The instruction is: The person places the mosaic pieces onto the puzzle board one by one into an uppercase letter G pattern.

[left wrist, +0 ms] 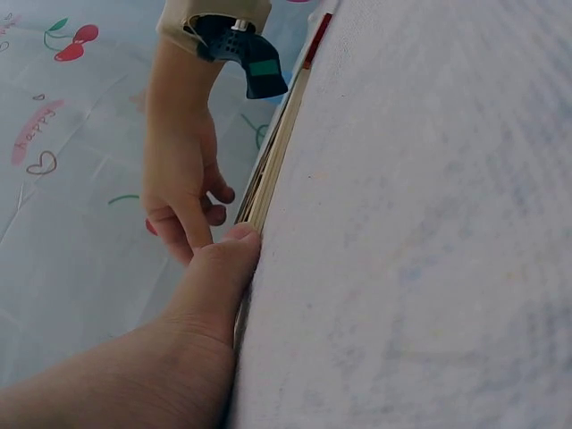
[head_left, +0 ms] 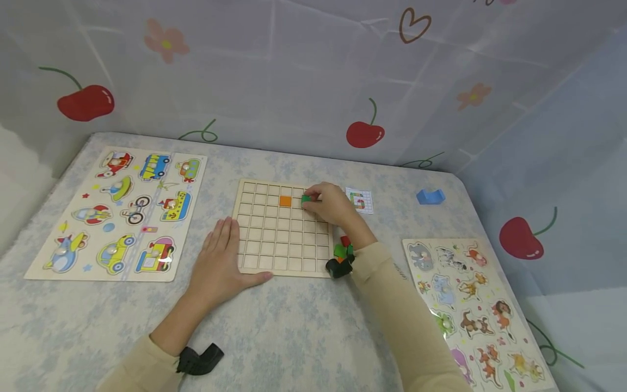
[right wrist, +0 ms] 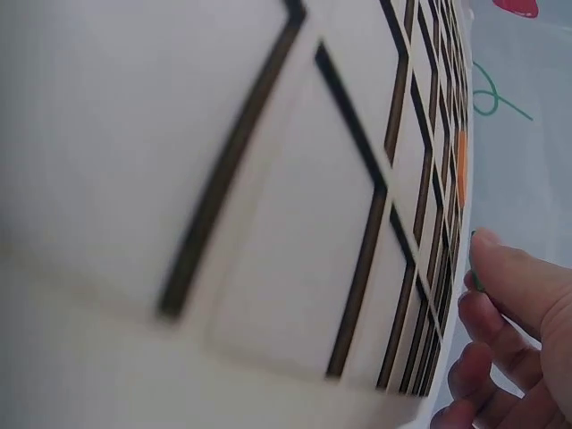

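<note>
A wooden grid board (head_left: 274,235) lies on the table with an orange square tile (head_left: 285,201) in one of its upper cells. My right hand (head_left: 334,203) pinches a green tile (head_left: 306,198) between thumb and fingers at the board's upper right. In the right wrist view, the fingertips mostly hide that tile. My left hand (head_left: 217,267) lies with straight fingers along the board's left edge, its thumb at the lower edge. The left wrist view shows that thumb (left wrist: 219,277) against the board's side.
Red, green and orange pieces (head_left: 340,250) lie right of the board, partly hidden by the right wrist camera. Behind them is a small pattern card (head_left: 360,201). A blue block (head_left: 431,196) stands farther right. A vehicle puzzle (head_left: 117,218) lies left, an animal puzzle (head_left: 470,310) right.
</note>
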Motion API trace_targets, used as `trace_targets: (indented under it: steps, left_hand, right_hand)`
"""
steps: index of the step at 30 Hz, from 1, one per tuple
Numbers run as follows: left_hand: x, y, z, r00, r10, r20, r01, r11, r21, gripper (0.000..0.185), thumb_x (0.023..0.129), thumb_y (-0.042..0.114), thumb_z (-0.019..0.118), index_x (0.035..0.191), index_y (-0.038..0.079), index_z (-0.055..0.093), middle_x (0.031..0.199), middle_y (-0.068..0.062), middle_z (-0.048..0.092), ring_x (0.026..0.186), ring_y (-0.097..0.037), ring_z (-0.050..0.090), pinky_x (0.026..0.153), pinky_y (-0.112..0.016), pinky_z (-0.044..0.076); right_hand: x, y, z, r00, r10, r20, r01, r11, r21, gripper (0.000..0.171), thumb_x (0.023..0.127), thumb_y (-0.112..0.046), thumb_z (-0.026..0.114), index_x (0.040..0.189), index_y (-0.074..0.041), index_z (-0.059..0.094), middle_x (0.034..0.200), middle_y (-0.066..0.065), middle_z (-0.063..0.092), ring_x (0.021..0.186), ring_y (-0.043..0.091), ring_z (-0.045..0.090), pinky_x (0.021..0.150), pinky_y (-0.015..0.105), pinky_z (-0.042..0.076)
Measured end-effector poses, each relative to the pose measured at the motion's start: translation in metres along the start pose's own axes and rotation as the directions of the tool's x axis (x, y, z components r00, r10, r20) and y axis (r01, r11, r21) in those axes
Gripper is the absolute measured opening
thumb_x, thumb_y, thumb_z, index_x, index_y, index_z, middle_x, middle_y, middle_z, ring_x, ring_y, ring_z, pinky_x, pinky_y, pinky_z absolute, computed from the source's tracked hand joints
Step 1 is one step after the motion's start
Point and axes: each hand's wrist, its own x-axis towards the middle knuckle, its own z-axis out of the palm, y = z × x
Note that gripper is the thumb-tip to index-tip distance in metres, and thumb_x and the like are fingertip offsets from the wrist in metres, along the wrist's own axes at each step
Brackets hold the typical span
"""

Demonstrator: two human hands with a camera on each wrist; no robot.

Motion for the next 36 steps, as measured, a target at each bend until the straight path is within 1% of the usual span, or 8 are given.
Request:
trace_targets:
  steps: [4, 7, 11, 19, 23, 28, 32, 36]
  left_hand:
    - [0.000, 0.001, -0.001, 1.000, -0.001, 0.000, 0.001, 1.000, -0.005, 0.141, 0.065, 0.083, 0.068, 0.157, -0.005, 0.008, 0.165, -0.025, 0.008, 0.154, -0.039, 0.006, 0.124, -0.056, 0.012]
    - [-0.001, 0.001, -0.001, 1.000, 0.000, 0.006, 0.000, 1.000, -0.009, 0.140, 0.066, 0.083, 0.067, 0.157, -0.005, 0.007, 0.165, -0.025, 0.008, 0.154, -0.039, 0.006, 0.124, -0.056, 0.011]
    - [0.000, 0.002, -0.002, 1.000, -0.002, 0.013, 0.002, 1.000, -0.004, 0.141, 0.066, 0.084, 0.066, 0.157, -0.005, 0.006, 0.166, -0.024, 0.007, 0.155, -0.039, 0.005, 0.124, -0.056, 0.011]
    - [0.001, 0.003, -0.003, 1.000, -0.002, 0.010, 0.002, 1.000, 0.012, 0.141, 0.065, 0.085, 0.066, 0.157, -0.005, 0.007, 0.166, -0.023, 0.007, 0.155, -0.038, 0.004, 0.125, -0.054, 0.010]
    - [0.001, 0.003, -0.003, 1.000, 0.003, 0.003, -0.003, 1.000, 0.007, 0.141, 0.065, 0.084, 0.067, 0.157, -0.005, 0.007, 0.165, -0.024, 0.007, 0.155, -0.039, 0.005, 0.125, -0.055, 0.011]
    - [0.000, 0.003, -0.002, 1.000, 0.009, 0.004, -0.009, 1.000, 0.006, 0.141, 0.065, 0.084, 0.067, 0.156, -0.006, 0.008, 0.165, -0.025, 0.008, 0.154, -0.040, 0.006, 0.124, -0.056, 0.011]
    - [-0.001, 0.002, -0.001, 1.000, 0.006, 0.001, -0.006, 1.000, 0.009, 0.141, 0.065, 0.084, 0.067, 0.156, -0.006, 0.008, 0.165, -0.025, 0.008, 0.154, -0.040, 0.006, 0.124, -0.056, 0.012]
    - [-0.001, 0.001, 0.000, 1.000, 0.002, 0.000, -0.002, 1.000, 0.003, 0.141, 0.065, 0.083, 0.067, 0.157, -0.006, 0.008, 0.165, -0.024, 0.007, 0.154, -0.040, 0.005, 0.124, -0.056, 0.011]
  right_hand:
    - [0.004, -0.007, 0.003, 0.999, -0.036, 0.005, 0.036, 0.999, -0.012, 0.031, 0.094, -0.031, 0.069, 0.122, -0.016, 0.069, 0.110, 0.002, 0.063, 0.097, 0.019, 0.057, 0.082, 0.035, 0.051]
    - [0.005, -0.012, 0.005, 0.999, -0.037, 0.011, 0.037, 0.999, -0.029, 0.031, 0.094, -0.030, 0.069, 0.122, -0.015, 0.070, 0.110, 0.002, 0.063, 0.098, 0.019, 0.057, 0.085, 0.035, 0.051]
    - [0.005, -0.017, 0.005, 1.000, -0.020, 0.024, 0.021, 0.999, -0.048, 0.032, 0.094, -0.029, 0.070, 0.122, -0.015, 0.070, 0.112, 0.002, 0.063, 0.101, 0.019, 0.057, 0.088, 0.036, 0.052]
    - [0.004, -0.022, 0.005, 0.999, 0.022, 0.024, -0.021, 0.998, -0.052, 0.033, 0.092, -0.028, 0.072, 0.123, -0.017, 0.072, 0.112, 0.001, 0.064, 0.098, 0.016, 0.061, 0.082, 0.033, 0.054]
    - [0.003, -0.022, 0.005, 0.998, 0.053, 0.036, -0.051, 0.997, -0.060, 0.035, 0.092, -0.029, 0.071, 0.126, -0.018, 0.071, 0.116, 0.001, 0.068, 0.101, 0.016, 0.063, 0.084, 0.033, 0.055]
    - [-0.002, -0.020, 0.002, 0.997, 0.062, 0.049, -0.061, 0.998, -0.031, 0.038, 0.094, -0.029, 0.070, 0.130, -0.017, 0.068, 0.118, 0.002, 0.068, 0.103, 0.017, 0.062, 0.085, 0.034, 0.053]
    - [-0.009, -0.014, -0.006, 0.999, 0.031, 0.010, -0.031, 1.000, 0.003, 0.036, 0.095, -0.028, 0.068, 0.129, -0.017, 0.068, 0.114, 0.002, 0.067, 0.097, 0.018, 0.060, 0.076, 0.034, 0.050]
    - [-0.015, -0.003, -0.018, 0.998, 0.002, -0.069, -0.002, 1.000, 0.008, 0.031, 0.096, -0.025, 0.067, 0.126, -0.015, 0.069, 0.110, 0.003, 0.066, 0.080, 0.020, 0.055, 0.068, 0.033, 0.044]
